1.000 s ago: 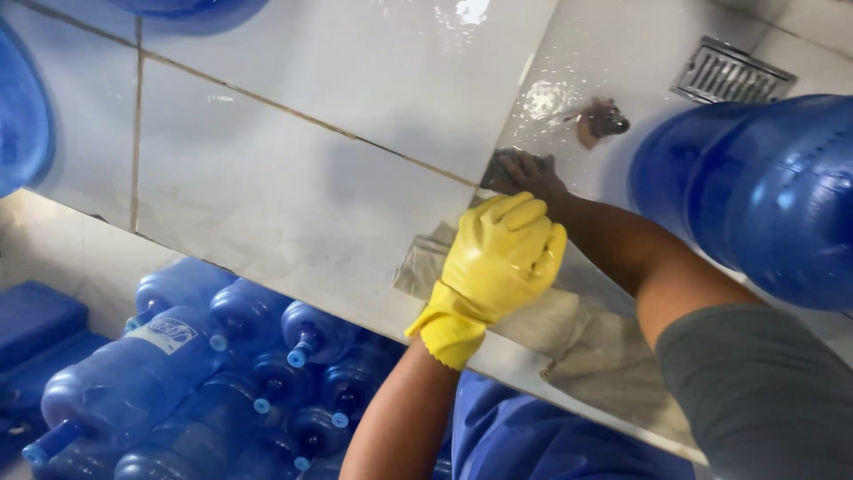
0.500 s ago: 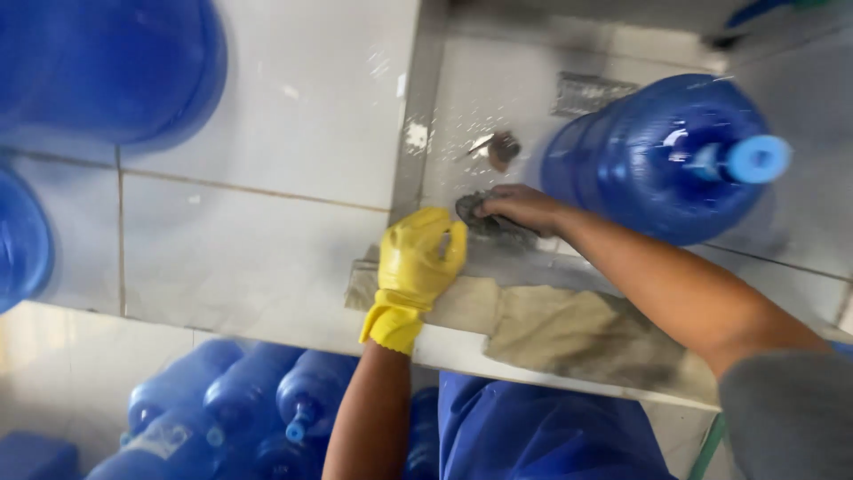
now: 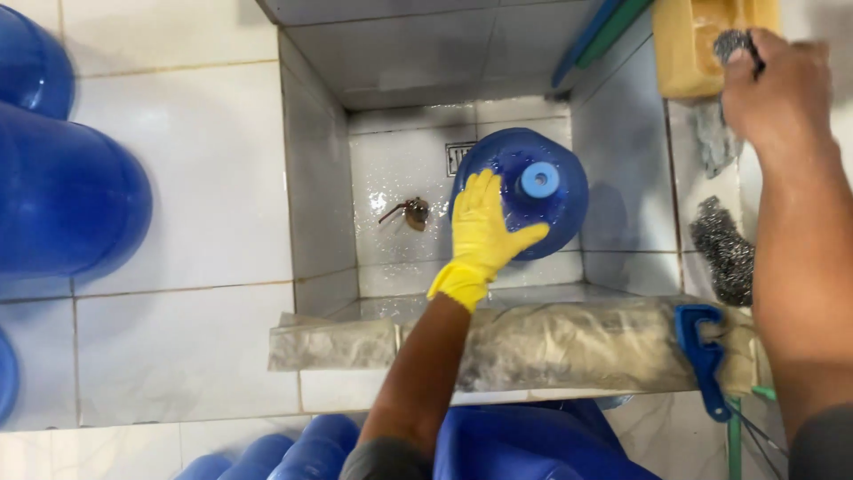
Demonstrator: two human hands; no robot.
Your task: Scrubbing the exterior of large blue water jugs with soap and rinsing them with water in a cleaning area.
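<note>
At nine o'clock, large blue water jugs (image 3: 67,191) are lying against the white tiled wall (image 3: 195,178), and more blue jugs (image 3: 293,449) are showing at six o'clock along the bottom edge. Near the centre, a tiled wash basin (image 3: 400,151) is sitting wet, with a small brown drain fitting (image 3: 414,213) on its floor. The left hand (image 3: 484,227), wearing a yellow rubber glove, is pressing flat on the shoulder of a blue water jug (image 3: 555,200) standing in the basin, its fingers (image 3: 480,191) spread open and resting on the jug rather than gripping it; the jug's light blue cap (image 3: 539,180) is sitting just beside the fingertips at two o'clock from the hand. A worn cloth (image 3: 551,342) is draping over the basin's front edge, with a blue clamp (image 3: 702,356) at its right end. At one o'clock, the bare right hand (image 3: 777,84) is clenching a grey steel-wool scrubber (image 3: 737,44) in front of a yellow sponge (image 3: 689,49). Another steel-wool pad (image 3: 721,249) is lying on the ledge at three o'clock.
</note>
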